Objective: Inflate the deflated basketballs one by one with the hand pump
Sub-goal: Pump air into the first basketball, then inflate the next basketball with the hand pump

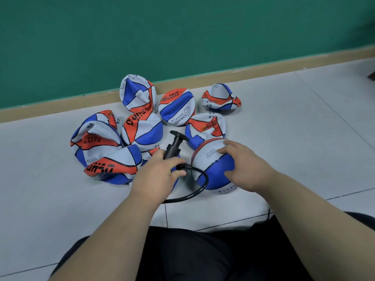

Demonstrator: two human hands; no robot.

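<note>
One pump in left grip, beside basketball.

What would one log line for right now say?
left hand grips pump | right hand rests on round ball | deflated balls behind

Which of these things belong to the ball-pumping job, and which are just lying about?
In the job: black hand pump and hose, gripped by the left hand; round ball under the right hand; crumpled deflated balls.
Just there: floor tiles; wooden skirting; green wall.
</note>
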